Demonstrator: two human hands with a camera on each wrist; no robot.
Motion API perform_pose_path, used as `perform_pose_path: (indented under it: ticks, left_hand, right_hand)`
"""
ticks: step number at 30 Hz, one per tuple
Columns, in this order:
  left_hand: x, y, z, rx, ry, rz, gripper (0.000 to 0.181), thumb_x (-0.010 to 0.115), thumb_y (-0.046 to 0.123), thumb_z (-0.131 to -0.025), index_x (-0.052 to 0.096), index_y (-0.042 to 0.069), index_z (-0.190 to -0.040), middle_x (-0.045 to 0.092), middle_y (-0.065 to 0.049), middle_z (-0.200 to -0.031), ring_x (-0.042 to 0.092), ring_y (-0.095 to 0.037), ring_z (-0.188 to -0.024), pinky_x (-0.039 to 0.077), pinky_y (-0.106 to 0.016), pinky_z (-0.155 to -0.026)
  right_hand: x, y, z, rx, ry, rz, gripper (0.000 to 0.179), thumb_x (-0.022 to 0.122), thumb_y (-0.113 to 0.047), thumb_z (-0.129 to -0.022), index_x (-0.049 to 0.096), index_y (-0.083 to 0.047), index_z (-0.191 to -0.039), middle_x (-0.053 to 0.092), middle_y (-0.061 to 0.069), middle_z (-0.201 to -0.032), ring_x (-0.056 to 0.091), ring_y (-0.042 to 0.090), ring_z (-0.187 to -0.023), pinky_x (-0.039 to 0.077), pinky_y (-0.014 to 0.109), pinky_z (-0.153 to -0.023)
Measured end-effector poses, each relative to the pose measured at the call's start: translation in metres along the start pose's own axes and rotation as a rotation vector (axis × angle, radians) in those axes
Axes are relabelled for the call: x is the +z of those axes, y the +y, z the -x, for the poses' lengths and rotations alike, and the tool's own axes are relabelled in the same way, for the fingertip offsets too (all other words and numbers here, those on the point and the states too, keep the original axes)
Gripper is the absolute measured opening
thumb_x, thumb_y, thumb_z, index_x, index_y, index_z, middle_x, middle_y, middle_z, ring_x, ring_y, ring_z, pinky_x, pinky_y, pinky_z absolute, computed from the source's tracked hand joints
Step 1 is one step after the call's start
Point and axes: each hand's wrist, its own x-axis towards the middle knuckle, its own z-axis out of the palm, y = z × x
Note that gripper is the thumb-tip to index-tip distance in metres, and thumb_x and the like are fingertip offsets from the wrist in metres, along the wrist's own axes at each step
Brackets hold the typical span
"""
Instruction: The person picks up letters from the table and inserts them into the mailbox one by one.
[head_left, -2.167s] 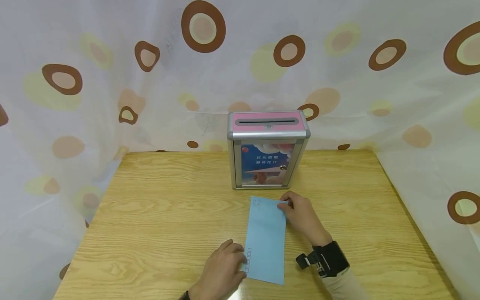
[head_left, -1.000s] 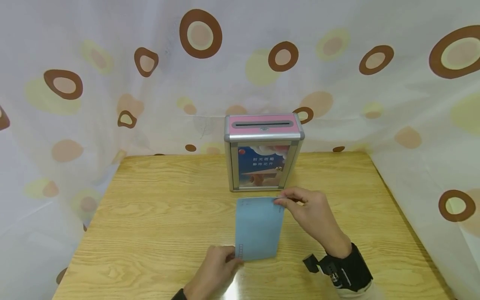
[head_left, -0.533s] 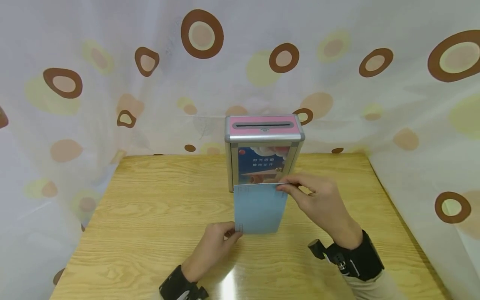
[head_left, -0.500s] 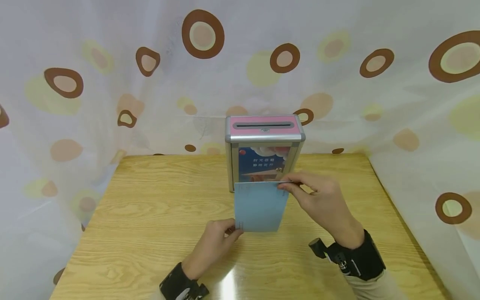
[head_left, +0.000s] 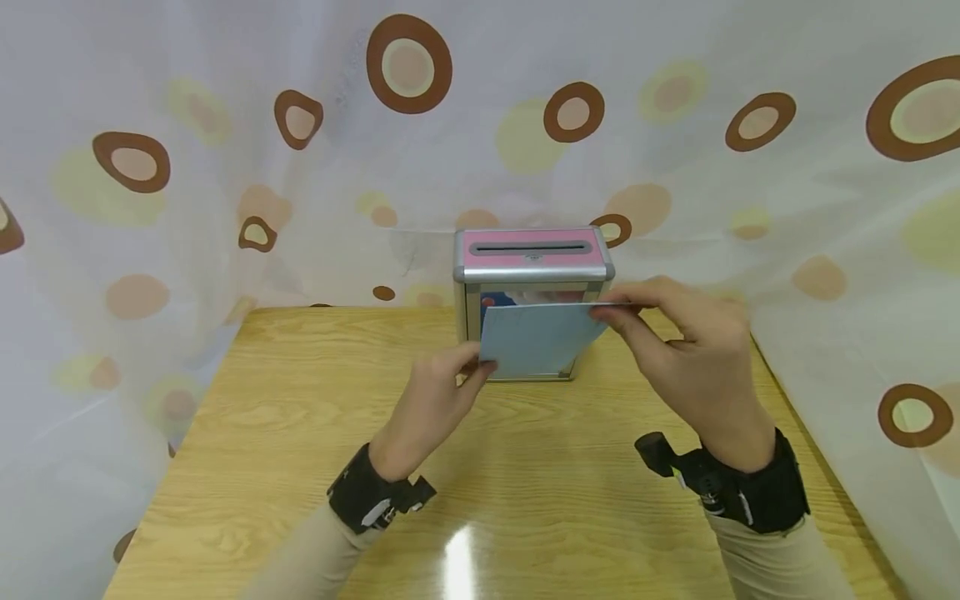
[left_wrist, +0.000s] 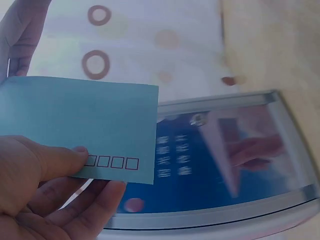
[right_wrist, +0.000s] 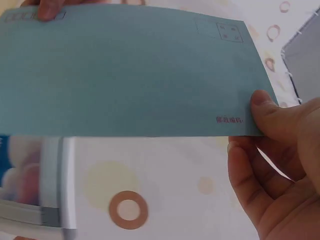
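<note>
A light blue envelope (head_left: 536, 337) is held up in the air in front of the letter box (head_left: 534, 273), covering most of its printed front panel. The left hand (head_left: 435, 398) pinches the envelope's left edge low down, thumb over the row of red printed squares in the left wrist view. The right hand (head_left: 693, 358) pinches the far right corner between thumb and fingers; in the right wrist view its thumb lies beside small red print on the envelope (right_wrist: 135, 75). The box has a pink top with a narrow slot (head_left: 531, 247), which lies uncovered beyond the envelope's upper edge.
The box stands at the back of a wooden table (head_left: 525, 500), close to a patterned cloth (head_left: 420, 192) that hangs behind and along both sides. Both wrists wear black straps (head_left: 757, 492) with small cameras.
The envelope lay on the table, with the right hand at its corner. Both hands have since lifted it and moved it forward and up, and it now hides most of the box's front.
</note>
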Motion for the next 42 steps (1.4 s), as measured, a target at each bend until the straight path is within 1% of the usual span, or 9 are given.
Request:
perform_pose_path:
  ticks: [4,8,10,12,15,19,27,36,42]
  left_hand:
    - [-0.011,0.007,-0.027,0.087,0.064,-0.041,0.01,0.067,0.001,-0.09,0.068,0.005,-0.099,0.072,-0.006,-0.087,0.06,-0.006,-0.068,0.048,-0.023,-0.054]
    - [-0.023,0.018,-0.051,0.169,0.133,-0.043,0.014,0.065,0.0,-0.091,0.068,0.003,-0.104,0.073,-0.009,-0.093,0.063,-0.008,-0.071,0.05,-0.024,-0.056]
    - [-0.03,0.024,-0.062,0.211,0.173,-0.047,0.014,0.064,-0.001,-0.091,0.068,0.003,-0.104,0.073,-0.01,-0.094,0.065,-0.011,-0.072,0.052,-0.026,-0.058]
    - [-0.037,0.029,-0.072,0.244,0.221,-0.075,0.014,0.064,-0.001,-0.091,0.068,0.002,-0.105,0.073,-0.012,-0.095,0.068,-0.013,-0.076,0.055,-0.026,-0.062]
    - [-0.046,0.034,-0.085,0.274,0.27,-0.092,0.014,0.065,0.0,-0.091,0.067,0.003,-0.105,0.073,-0.011,-0.094,0.069,-0.014,-0.081,0.057,-0.028,-0.07]
    - [-0.053,0.037,-0.101,0.285,0.302,-0.089,0.014,0.065,0.001,-0.091,0.068,0.002,-0.105,0.073,-0.01,-0.096,0.069,-0.015,-0.089,0.058,-0.028,-0.078]
    - [-0.052,0.032,-0.122,0.265,0.306,-0.05,0.012,0.063,0.003,-0.093,0.068,0.001,-0.103,0.074,-0.011,-0.096,0.069,-0.012,-0.088,0.057,-0.023,-0.076]
    - [-0.047,0.024,-0.127,0.276,0.33,-0.079,0.011,0.062,0.001,-0.093,0.068,0.0,-0.101,0.072,-0.012,-0.096,0.068,-0.015,-0.09,0.057,-0.026,-0.08]
    - [-0.04,0.016,-0.129,0.263,0.292,-0.079,0.011,0.061,0.001,-0.093,0.068,0.0,-0.102,0.072,-0.013,-0.096,0.068,-0.015,-0.09,0.057,-0.025,-0.078]
  right_hand:
    - [-0.003,-0.004,-0.017,0.079,0.144,-0.099,0.024,0.076,0.017,-0.067,0.072,0.006,-0.088,0.071,0.018,-0.08,0.064,0.009,-0.075,0.049,0.017,-0.073]
    - [-0.004,-0.007,-0.034,0.121,0.28,-0.239,0.02,0.071,0.021,-0.072,0.066,0.016,-0.091,0.069,0.018,-0.087,0.065,0.016,-0.079,0.054,0.023,-0.08]
    - [-0.005,-0.008,-0.043,0.121,0.35,-0.272,0.015,0.071,0.019,-0.074,0.065,0.017,-0.088,0.07,0.016,-0.086,0.067,0.02,-0.079,0.055,0.025,-0.08]
    - [-0.006,-0.008,-0.051,0.101,0.411,-0.335,0.013,0.071,0.019,-0.074,0.064,0.019,-0.084,0.071,0.02,-0.083,0.068,0.025,-0.076,0.056,0.026,-0.077]
    - [-0.007,-0.009,-0.062,0.069,0.471,-0.369,0.011,0.073,0.017,-0.074,0.064,0.018,-0.08,0.07,0.025,-0.08,0.068,0.028,-0.073,0.056,0.025,-0.072]
    - [-0.008,-0.011,-0.071,0.026,0.474,-0.413,0.009,0.071,0.018,-0.074,0.064,0.019,-0.079,0.069,0.027,-0.08,0.066,0.031,-0.074,0.056,0.025,-0.073]
    - [-0.007,-0.01,-0.078,-0.016,0.465,-0.461,0.008,0.07,0.019,-0.074,0.064,0.019,-0.08,0.068,0.024,-0.08,0.062,0.031,-0.073,0.057,0.029,-0.078]
    - [-0.004,-0.003,-0.077,-0.001,0.408,-0.449,0.006,0.069,0.017,-0.077,0.066,0.018,-0.082,0.068,0.025,-0.082,0.063,0.032,-0.077,0.056,0.03,-0.081]
    - [-0.002,-0.002,-0.074,0.032,0.36,-0.333,0.004,0.068,0.015,-0.079,0.067,0.015,-0.083,0.069,0.02,-0.082,0.063,0.027,-0.076,0.055,0.027,-0.079]
